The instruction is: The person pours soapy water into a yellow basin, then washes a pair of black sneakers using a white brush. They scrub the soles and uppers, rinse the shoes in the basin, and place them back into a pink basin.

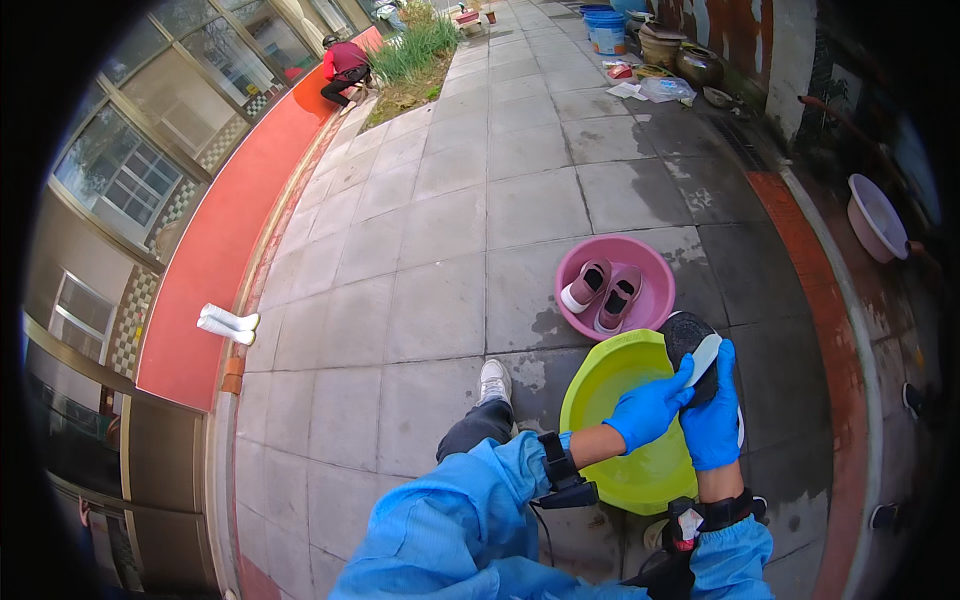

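Observation:
My left hand (649, 411), in a blue glove, grips one end of a pale oblong object (703, 361). Its underside is hidden, so I cannot tell whether it has bristles. It lies against a dark shoe (684, 335) with a pale edge. My right hand (711, 424), gloved too, holds that shoe from the right side. Both hands are over the right part of a yellow-green basin (637, 480) with water in it. Just beyond stands a pink basin (658, 264) with a pair of mauve shoes (611, 292) inside.
White boots (229, 324) lie by the red ledge (217, 232) on the left. A person (349, 69) crouches farther off by green plants (416, 41). Blue buckets (606, 34), jars (699, 64) and plastic bags (666, 88) line the far right. A pale basin (876, 217) is at right.

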Available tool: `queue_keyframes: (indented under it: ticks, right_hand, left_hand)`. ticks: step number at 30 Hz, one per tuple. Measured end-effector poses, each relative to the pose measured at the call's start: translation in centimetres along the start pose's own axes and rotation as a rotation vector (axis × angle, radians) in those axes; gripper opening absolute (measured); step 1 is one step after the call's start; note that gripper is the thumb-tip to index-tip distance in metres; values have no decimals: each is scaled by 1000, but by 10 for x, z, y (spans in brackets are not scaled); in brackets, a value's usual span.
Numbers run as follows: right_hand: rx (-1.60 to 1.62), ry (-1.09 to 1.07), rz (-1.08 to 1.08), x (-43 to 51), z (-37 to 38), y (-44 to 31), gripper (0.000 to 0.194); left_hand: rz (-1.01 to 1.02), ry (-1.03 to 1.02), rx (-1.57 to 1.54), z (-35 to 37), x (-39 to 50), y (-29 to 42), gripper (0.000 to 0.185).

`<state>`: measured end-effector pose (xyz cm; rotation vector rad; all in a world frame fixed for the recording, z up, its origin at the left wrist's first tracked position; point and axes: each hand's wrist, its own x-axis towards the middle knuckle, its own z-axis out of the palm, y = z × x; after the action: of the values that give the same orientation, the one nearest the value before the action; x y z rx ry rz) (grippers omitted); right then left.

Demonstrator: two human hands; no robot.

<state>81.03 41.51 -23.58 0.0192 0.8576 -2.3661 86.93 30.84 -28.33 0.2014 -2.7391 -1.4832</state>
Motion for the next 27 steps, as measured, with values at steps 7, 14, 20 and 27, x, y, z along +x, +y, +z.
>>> queue_keyframes:
  ticks: [7,14,20,27]
  right_hand:
    - [93,67,46,21,-20,-6,56]
    - [173,20,114,23,-8,15,50]
    - [194,-4,137,23,-6,10,50]
    - [206,29,129,22,-17,-6,66]
  left_hand:
    - [119,-12,182,-5,-32,9,54]
    - [122,226,430,-47,11,-23,53]
    - [-91,148,494,-52,20,-22,49]
    - [163,37,287,-14,-19,9,53]
